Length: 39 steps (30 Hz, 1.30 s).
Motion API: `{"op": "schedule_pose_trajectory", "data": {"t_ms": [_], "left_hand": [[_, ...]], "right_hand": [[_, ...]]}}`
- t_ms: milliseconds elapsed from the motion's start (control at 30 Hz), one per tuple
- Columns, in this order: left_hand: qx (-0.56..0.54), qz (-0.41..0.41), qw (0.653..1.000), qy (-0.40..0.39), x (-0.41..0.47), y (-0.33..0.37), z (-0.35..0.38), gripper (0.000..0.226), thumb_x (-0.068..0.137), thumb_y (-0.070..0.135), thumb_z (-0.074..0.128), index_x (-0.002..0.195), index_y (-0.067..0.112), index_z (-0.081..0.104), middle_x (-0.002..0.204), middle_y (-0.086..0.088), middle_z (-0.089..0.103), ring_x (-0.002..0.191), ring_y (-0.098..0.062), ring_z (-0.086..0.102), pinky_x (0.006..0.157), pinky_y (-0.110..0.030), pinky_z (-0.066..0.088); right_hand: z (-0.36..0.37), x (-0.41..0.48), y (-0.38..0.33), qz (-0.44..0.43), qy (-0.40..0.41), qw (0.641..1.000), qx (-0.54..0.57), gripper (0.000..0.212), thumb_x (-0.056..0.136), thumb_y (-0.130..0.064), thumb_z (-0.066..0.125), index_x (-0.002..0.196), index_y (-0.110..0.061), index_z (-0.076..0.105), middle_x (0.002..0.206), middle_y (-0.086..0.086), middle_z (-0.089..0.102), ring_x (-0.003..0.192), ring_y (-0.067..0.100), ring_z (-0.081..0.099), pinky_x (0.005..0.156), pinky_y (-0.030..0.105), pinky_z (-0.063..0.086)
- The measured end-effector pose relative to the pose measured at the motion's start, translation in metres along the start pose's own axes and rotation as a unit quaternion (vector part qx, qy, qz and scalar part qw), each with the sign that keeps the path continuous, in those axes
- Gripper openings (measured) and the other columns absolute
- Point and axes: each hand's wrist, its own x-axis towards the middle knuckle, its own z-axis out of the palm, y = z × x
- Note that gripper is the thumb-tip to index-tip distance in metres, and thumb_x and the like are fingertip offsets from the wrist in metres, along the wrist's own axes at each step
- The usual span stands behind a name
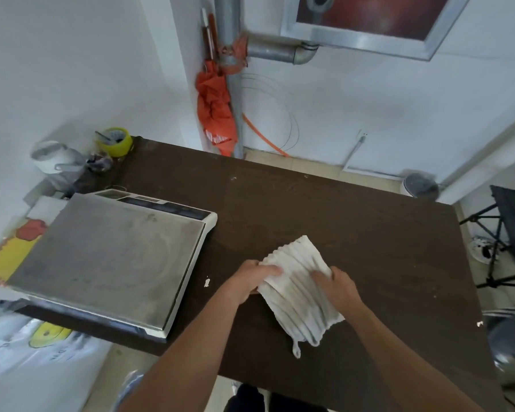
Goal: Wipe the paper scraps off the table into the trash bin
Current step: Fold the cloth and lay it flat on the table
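Both hands grip a white ribbed cloth (pixel 298 288) lying flat on the dark tabletop (pixel 354 221): the left hand (pixel 252 278) pinches its left edge, the right hand (pixel 338 285) clasps its right edge. A paper scrap (pixel 207 282) lies left of the cloth, just beside the weighing scale (pixel 107 254). Another scrap (pixel 479 323) sits well right of the cloth, at the tabletop's edge.

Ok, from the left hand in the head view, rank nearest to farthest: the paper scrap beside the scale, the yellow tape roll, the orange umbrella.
From the left hand:
1. Paper scrap, just left, beside the scale.
2. Orange umbrella, beyond the table's far edge.
3. Yellow tape roll, far left corner.
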Motion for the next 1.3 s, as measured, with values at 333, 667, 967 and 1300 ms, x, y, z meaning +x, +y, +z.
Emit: {"op": "schedule_pose_trajectory", "data": {"t_ms": [333, 667, 967, 1300], "left_hand": [[-0.164, 0.028, 0.986, -0.021, 0.001, 0.027, 0.015, 0.050, 0.077, 0.026, 0.084, 0.120, 0.010, 0.064, 0.109, -0.004, 0.076, 0.105, -0.019, 0.069, 0.088, -0.036, 0.053], [-0.126, 0.074, 0.980, 0.133, -0.004, 0.078, 0.017, 0.055, 0.079, 0.019, 0.080, 0.126, 0.011, 0.053, 0.118, -0.006, 0.066, 0.107, -0.025, 0.064, 0.099, -0.046, 0.051], [-0.082, 0.111, 0.973, 0.184, 0.002, 0.116, 0.001, 0.044, 0.085, 0.024, 0.076, 0.123, 0.014, 0.056, 0.114, -0.002, 0.066, 0.099, -0.019, 0.064, 0.084, -0.038, 0.049], [-0.031, 0.154, 0.972, 0.174, 0.032, 0.150, -0.035, 0.030, 0.093, 0.023, 0.067, 0.121, 0.022, 0.059, 0.110, 0.000, 0.067, 0.097, -0.017, 0.064, 0.083, -0.038, 0.051]], "right_hand": [[-0.027, 0.031, -0.040, -0.022, -0.019, 0.984, 0.173, 0.031, 0.091, -0.049, 0.060, 0.099, -0.020, 0.062, 0.099, 0.001, 0.067, 0.093, 0.021, 0.064, 0.086, 0.044, 0.053], [-0.055, 0.056, -0.068, -0.050, -0.065, 0.978, 0.193, 0.041, 0.093, -0.050, 0.055, 0.121, -0.021, 0.053, 0.111, -0.004, 0.061, 0.097, 0.015, 0.060, 0.079, 0.037, 0.049], [-0.055, 0.072, -0.080, -0.084, -0.059, 0.978, 0.181, 0.034, 0.096, -0.035, 0.056, 0.125, -0.018, 0.054, 0.114, -0.003, 0.061, 0.094, 0.010, 0.058, 0.076, 0.030, 0.047], [-0.047, 0.099, -0.107, -0.086, -0.039, 0.985, 0.143, 0.022, 0.098, -0.027, 0.057, 0.118, -0.018, 0.058, 0.101, -0.006, 0.063, 0.084, 0.007, 0.061, 0.069, 0.025, 0.050]]}}
